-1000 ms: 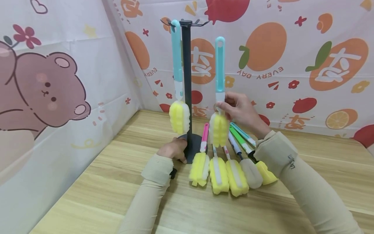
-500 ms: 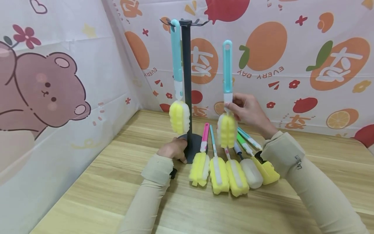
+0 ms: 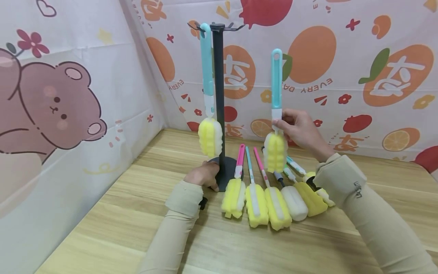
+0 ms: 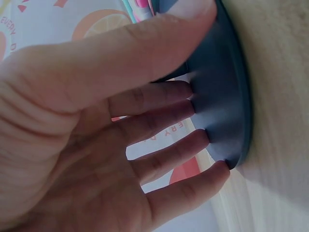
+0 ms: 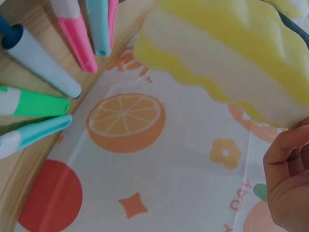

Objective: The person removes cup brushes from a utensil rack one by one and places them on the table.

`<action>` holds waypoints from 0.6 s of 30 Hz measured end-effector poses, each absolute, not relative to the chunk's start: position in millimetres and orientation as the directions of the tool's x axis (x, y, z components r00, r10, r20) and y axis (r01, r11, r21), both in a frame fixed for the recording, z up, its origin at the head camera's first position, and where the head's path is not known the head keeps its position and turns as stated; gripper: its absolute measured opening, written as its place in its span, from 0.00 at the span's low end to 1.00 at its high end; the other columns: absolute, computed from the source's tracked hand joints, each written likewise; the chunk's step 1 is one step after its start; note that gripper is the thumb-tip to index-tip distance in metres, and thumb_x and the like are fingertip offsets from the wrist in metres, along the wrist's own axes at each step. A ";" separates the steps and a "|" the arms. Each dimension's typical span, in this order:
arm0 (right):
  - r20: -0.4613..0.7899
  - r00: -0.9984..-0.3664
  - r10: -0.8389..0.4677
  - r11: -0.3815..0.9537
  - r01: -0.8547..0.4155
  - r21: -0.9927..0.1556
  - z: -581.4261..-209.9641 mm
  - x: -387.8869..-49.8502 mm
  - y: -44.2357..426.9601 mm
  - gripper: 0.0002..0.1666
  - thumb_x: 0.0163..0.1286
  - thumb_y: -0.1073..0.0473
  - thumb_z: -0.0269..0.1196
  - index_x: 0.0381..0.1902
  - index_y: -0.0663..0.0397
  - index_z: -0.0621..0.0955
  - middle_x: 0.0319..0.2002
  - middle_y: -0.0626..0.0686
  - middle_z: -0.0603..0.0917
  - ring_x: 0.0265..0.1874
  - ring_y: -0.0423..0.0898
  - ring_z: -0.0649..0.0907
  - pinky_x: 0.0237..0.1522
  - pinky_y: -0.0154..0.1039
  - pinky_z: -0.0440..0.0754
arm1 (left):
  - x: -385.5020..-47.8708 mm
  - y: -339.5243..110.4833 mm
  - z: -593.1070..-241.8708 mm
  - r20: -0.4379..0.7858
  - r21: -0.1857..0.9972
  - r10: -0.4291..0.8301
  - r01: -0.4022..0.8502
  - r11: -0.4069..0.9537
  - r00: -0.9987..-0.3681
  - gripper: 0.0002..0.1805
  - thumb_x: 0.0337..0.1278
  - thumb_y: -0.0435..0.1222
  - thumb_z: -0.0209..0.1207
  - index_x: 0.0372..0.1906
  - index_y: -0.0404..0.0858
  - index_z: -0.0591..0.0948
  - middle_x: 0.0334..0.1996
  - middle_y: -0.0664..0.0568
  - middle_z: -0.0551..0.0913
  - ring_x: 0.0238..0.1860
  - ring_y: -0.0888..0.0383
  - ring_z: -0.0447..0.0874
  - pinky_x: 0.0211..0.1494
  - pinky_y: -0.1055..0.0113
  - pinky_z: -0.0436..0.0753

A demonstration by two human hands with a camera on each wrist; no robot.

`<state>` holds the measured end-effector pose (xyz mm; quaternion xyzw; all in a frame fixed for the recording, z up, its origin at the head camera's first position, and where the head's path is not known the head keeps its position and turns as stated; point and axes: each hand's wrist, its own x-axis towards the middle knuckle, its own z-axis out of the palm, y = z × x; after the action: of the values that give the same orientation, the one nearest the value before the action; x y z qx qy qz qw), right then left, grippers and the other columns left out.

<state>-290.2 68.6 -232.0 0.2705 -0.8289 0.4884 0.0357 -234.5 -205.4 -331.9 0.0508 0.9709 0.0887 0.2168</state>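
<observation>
My right hand (image 3: 301, 127) pinches a turquoise-handled sponge bottle brush (image 3: 276, 82) at its white neck. This brush stands upright in the air, handle up, its yellow-and-white sponge (image 5: 231, 58) below the fingers. To its left rises a black stand (image 3: 219, 87) with hooks at the top, and a second turquoise bottle brush (image 3: 207, 64) hangs there by its handle hole. At the stand's foot my left hand (image 3: 202, 175) rests on the round black base (image 4: 219, 87). The left wrist view shows its fairly straight fingertips and thumb touching the base.
Several bottle brushes lie fanned on the wooden table (image 3: 130, 213), sponges toward me. Among them are a pink-handled brush (image 3: 234, 198), a grey-white sponge brush (image 3: 295, 203) and a yellow one (image 3: 310, 199). Printed cloth (image 3: 342, 68) stands behind and at the left.
My right hand has moved right and slightly down with the turquoise bottle brush, farther from the stand. The left hand, the stand and the hanging brush have stayed in place.
</observation>
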 end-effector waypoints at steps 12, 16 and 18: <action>0.308 -0.858 -0.411 0.436 -0.482 -0.760 -237.6 -298.7 83.2 0.16 0.76 0.61 0.62 0.53 0.71 0.80 0.36 0.62 0.80 0.21 0.46 0.72 0.21 0.33 0.71 | -235.2 -205.0 -331.7 -0.406 0.198 0.140 0.063 0.978 -0.903 0.35 0.55 0.38 0.74 0.66 0.31 0.75 0.67 0.42 0.71 0.64 0.45 0.66 0.65 0.53 0.73; 0.285 -0.870 -0.402 0.467 -0.463 -0.753 -238.8 -300.3 87.5 0.17 0.77 0.61 0.62 0.55 0.71 0.80 0.39 0.63 0.81 0.23 0.49 0.73 0.22 0.33 0.72 | -235.2 -204.9 -332.1 -0.407 0.194 0.141 0.066 0.979 -0.903 0.35 0.55 0.38 0.74 0.66 0.31 0.75 0.68 0.42 0.71 0.64 0.45 0.66 0.65 0.53 0.72; 0.266 -0.881 -0.391 0.487 -0.444 -0.752 -239.1 -300.8 89.7 0.18 0.77 0.61 0.62 0.56 0.70 0.79 0.40 0.63 0.81 0.25 0.50 0.74 0.23 0.33 0.72 | -235.0 -204.9 -332.2 -0.407 0.194 0.140 0.065 0.979 -0.902 0.36 0.55 0.38 0.74 0.67 0.31 0.75 0.68 0.42 0.71 0.64 0.45 0.66 0.65 0.53 0.72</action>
<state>-300.8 89.7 -239.1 0.2420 -0.8617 0.4449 0.0297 -235.0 -204.9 -332.2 0.0528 0.9713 0.0881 0.2145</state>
